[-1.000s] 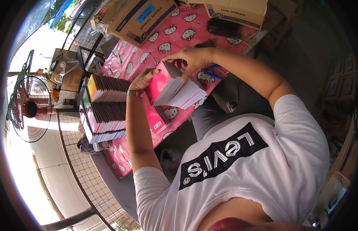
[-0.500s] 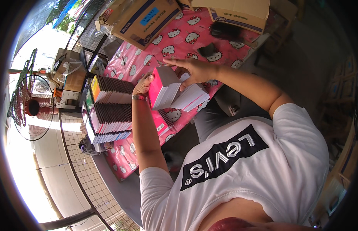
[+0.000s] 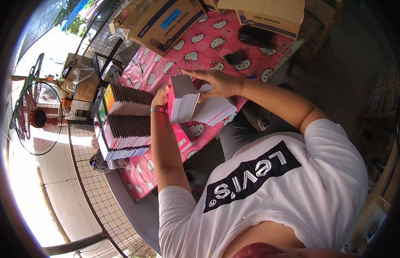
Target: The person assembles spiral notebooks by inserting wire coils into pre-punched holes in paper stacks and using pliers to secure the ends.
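Observation:
Over the table I hold a thick upright stack of notebooks [image 3: 183, 107], with a pink cover on its left face, a grey top and white page edges. My left hand [image 3: 160, 97] is closed on its left side, the thumb up against the cover. My right hand [image 3: 220, 83] bends around its upper right edge, fingers and thumb curled in; some fingertips are hidden. Just right of it, below my right hand, rests a second batch of white-paged notebooks [image 3: 215, 110] with a pink strip among the pages. A pink spiral notebook [image 3: 182, 139] lies by my left wrist.
Rows of dark-spined notebooks [image 3: 127, 129] stand at the table's left. A pink patterned cloth [image 3: 189, 58] covers the table. Cardboard boxes [image 3: 183, 32] stand at the far side, near a black bundle [image 3: 254, 36] and a dark pad [image 3: 234, 56]. A fan [image 3: 38, 118] stands at left.
The held stack has turned a little, so less of its pink cover shows. My right fingers have shifted slightly along its top edge. The whole view has moved a little.

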Action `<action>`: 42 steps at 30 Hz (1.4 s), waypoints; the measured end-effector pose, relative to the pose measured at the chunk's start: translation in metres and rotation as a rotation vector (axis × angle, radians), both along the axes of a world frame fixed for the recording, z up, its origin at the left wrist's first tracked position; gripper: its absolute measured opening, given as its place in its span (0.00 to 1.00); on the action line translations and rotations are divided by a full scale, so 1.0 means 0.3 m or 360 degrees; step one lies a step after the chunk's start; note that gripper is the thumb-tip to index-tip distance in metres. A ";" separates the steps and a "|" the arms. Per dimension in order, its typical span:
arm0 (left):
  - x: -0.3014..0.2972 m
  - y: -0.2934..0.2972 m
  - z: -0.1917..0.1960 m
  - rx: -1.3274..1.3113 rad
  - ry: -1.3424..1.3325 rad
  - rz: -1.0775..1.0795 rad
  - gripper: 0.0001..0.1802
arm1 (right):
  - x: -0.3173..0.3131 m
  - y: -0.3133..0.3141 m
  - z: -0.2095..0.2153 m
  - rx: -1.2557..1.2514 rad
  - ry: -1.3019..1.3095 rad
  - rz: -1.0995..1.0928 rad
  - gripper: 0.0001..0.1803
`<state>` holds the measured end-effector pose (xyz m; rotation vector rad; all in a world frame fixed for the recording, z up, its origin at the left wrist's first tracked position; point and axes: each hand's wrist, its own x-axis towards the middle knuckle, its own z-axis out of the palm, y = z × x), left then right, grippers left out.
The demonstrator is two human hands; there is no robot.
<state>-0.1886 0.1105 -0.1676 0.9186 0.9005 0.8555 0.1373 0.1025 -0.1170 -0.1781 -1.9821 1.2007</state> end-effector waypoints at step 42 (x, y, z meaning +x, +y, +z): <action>0.191 -0.071 0.220 0.0063 0.0524 -0.0080 0.34 | 0.091 -0.189 0.032 -0.1946 0.0357 -0.0178 0.15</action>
